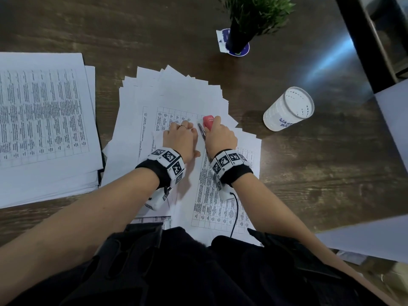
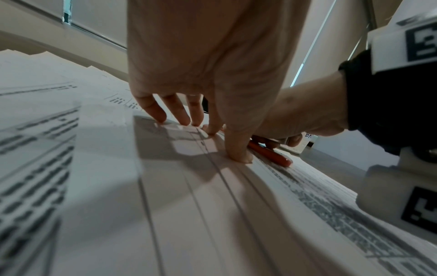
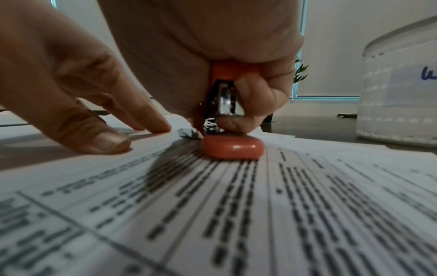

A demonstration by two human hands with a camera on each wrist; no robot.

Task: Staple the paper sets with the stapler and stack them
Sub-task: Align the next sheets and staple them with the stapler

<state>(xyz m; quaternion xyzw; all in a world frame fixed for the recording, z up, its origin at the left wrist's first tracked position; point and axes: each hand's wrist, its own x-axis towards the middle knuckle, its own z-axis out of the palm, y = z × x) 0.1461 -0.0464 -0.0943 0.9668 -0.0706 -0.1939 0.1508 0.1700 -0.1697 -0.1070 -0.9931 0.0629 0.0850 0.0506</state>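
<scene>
A red stapler stands on a fanned pile of printed paper sets in the middle of the wooden table. My right hand grips the stapler from above, fingers curled round its body. Just to its left my left hand presses fingertips and thumb flat onto the top sheet, close to the stapler's mouth. A separate neat stack of printed sheets lies at the far left.
A white cylindrical cup with blue writing stands right of the pile. A potted green plant sits at the back. A dark frame and pale panels line the right side.
</scene>
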